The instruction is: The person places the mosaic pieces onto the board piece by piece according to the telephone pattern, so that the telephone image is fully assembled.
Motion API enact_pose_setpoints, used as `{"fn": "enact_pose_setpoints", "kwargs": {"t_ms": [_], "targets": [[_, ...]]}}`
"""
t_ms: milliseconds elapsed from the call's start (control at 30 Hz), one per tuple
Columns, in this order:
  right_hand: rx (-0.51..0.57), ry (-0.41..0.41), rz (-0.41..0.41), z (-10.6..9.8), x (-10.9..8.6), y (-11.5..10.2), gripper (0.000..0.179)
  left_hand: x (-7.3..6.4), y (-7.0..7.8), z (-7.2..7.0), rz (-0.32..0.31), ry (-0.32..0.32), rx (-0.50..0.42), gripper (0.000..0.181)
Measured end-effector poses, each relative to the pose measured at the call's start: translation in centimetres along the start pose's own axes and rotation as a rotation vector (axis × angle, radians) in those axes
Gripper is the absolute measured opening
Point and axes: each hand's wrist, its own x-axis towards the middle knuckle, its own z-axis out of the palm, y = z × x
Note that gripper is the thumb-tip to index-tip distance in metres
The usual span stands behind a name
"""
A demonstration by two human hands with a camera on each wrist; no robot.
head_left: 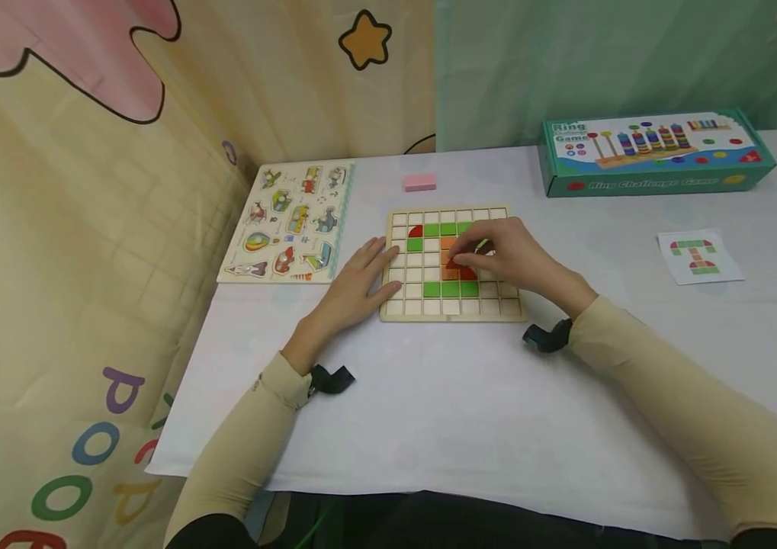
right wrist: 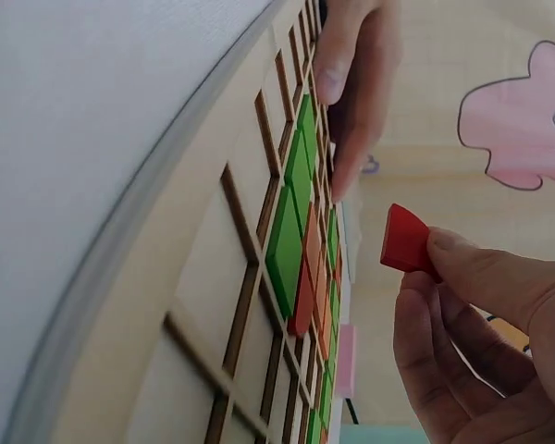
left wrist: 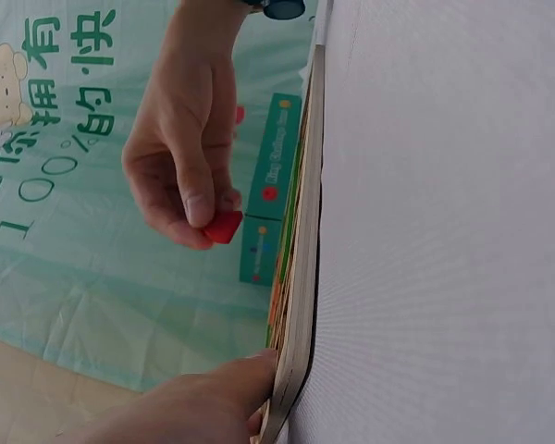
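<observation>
A wooden grid board (head_left: 395, 309) lies on the table with green squares (head_left: 450, 290), orange squares and a few red quarter-round pieces (head_left: 415, 230) set in its cells. My right hand (head_left: 508, 248) is above the board's middle, pinching a red quarter-round block (right wrist: 407, 239) between thumb and fingers. That block hangs clear of the board in the right wrist view. Along the board's left side, my left hand (head_left: 358, 282) rests with its fingers extended, the fingertips and thumb touching the edge. Part of the grid's right side is hidden beneath my right hand.
To the left lies a picture puzzle board (head_left: 271, 268). A pink block (head_left: 419, 182) sits behind the grid. At the back right is a green game box (head_left: 656, 185), with a small pattern card (head_left: 700, 274) in front of it.
</observation>
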Motion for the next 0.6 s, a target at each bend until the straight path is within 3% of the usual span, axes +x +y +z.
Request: {"fn": "enact_pose_setpoints", "kwargs": {"t_ms": [200, 400, 600], "targets": [[-0.02, -0.056, 0.006, 2.0, 2.2, -0.6, 0.01, 0.1, -0.1, 0.0, 0.008, -0.002, 0.002, 0.068], [-0.017, -0.094, 0.064, 3.3, 2.4, -0.7, 0.009, 0.1, -0.1, 0.0, 0.011, -0.002, 0.0, 0.067], [-0.065, -0.084, -0.013, 3.7, 1.9, -0.3, 0.012, 0.2, -0.3, 0.1, 0.003, -0.005, 0.005, 0.067]]}}
